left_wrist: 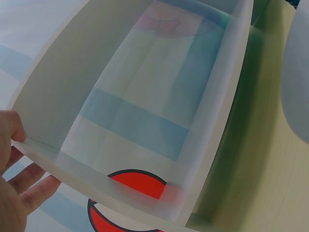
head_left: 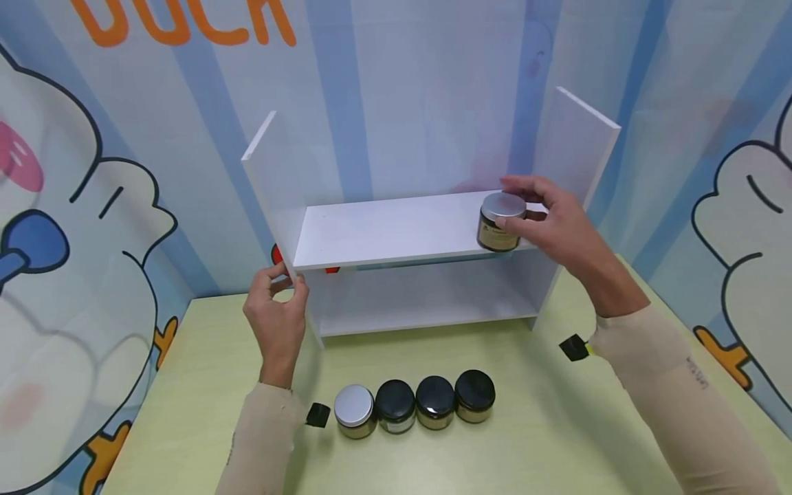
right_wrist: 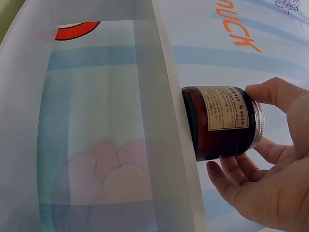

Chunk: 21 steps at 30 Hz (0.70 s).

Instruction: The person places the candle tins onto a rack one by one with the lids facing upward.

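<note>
My right hand (head_left: 559, 227) grips a scented candle jar (head_left: 497, 237) by its silver lid, at the right end of a white shelf unit (head_left: 377, 237). Dark amber glass and a cream label show on the jar (right_wrist: 224, 113) in the right wrist view. Its base is at the upper board's front edge; I cannot tell whether its full weight rests there. My left hand (head_left: 278, 320) pinches the front edge of the unit's left side panel. In the left wrist view, the left thumb and fingers (left_wrist: 41, 191) lie on either side of that panel.
A row of several jars stands on the pale green table (head_left: 526, 447) before the unit: a silver-lidded jar (head_left: 355, 411) at left, then black-lidded jars (head_left: 436, 402). Two side panels rise above the upper board. A printed blue-and-white curtain (head_left: 427, 89) hangs close behind.
</note>
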Each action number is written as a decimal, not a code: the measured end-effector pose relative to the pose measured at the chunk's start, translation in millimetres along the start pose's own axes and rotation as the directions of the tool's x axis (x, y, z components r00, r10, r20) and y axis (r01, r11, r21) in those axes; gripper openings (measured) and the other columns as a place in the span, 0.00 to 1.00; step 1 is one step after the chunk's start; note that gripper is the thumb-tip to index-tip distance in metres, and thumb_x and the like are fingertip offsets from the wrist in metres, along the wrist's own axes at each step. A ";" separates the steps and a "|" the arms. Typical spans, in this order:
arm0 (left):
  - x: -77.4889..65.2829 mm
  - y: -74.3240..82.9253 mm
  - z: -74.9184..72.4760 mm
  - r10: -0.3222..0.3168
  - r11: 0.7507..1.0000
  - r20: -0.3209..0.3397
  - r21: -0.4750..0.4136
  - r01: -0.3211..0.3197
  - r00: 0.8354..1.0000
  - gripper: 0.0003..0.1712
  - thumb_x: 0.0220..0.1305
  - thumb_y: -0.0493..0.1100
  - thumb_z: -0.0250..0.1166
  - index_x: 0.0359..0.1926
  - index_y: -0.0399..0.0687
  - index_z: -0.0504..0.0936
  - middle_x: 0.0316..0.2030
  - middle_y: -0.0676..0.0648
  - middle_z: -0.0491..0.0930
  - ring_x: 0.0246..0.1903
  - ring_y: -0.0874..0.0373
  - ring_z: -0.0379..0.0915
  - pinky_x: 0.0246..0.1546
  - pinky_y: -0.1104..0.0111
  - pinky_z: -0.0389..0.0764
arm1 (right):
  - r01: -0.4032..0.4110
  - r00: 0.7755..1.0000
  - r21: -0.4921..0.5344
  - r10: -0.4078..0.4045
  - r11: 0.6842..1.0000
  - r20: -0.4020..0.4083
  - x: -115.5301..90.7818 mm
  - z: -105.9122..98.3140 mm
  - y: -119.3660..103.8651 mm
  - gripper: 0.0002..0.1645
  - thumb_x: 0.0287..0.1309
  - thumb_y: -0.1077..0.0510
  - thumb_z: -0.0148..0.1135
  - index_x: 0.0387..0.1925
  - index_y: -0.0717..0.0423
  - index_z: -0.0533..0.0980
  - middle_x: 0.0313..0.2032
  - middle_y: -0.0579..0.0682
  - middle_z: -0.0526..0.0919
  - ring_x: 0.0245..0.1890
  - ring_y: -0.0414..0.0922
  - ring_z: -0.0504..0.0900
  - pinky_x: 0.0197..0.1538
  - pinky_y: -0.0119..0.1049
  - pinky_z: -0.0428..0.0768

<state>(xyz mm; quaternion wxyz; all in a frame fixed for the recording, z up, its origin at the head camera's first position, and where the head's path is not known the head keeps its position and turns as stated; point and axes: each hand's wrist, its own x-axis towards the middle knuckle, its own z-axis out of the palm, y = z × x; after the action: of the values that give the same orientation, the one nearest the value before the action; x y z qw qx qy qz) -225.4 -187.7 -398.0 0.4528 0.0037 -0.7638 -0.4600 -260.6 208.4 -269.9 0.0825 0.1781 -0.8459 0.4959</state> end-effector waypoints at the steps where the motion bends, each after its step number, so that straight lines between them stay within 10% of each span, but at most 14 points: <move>1: 0.0 0.1 0.2 -0.002 1.000 0.000 0.000 0.002 1.000 0.15 0.63 0.35 0.68 0.50 0.33 0.82 0.47 0.40 0.84 0.40 0.48 0.84 0.39 0.86 0.75 | 0.005 1.000 -0.007 -0.005 1.000 0.002 0.5 -0.7 -1.1 0.35 0.64 0.55 0.67 0.71 0.46 0.69 0.65 0.49 0.72 0.62 0.46 0.71 0.63 0.43 0.71; 21: -0.6 1.9 2.1 -0.006 1.000 -0.001 -0.005 0.006 1.000 0.15 0.63 0.34 0.68 0.50 0.33 0.82 0.47 0.40 0.84 0.40 0.48 0.84 0.35 0.86 0.76 | 0.019 0.982 -0.168 0.014 0.986 0.189 15.5 -22.8 -22.0 0.38 0.63 0.54 0.69 0.72 0.51 0.67 0.65 0.53 0.74 0.64 0.51 0.71 0.59 0.43 0.74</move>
<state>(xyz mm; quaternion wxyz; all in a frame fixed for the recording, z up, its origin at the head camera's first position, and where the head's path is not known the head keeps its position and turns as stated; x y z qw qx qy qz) -225.7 -184.9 -397.4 0.4518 0.0050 -0.7623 -0.4634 -267.3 215.0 -235.9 0.0172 0.2179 -0.8886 0.4033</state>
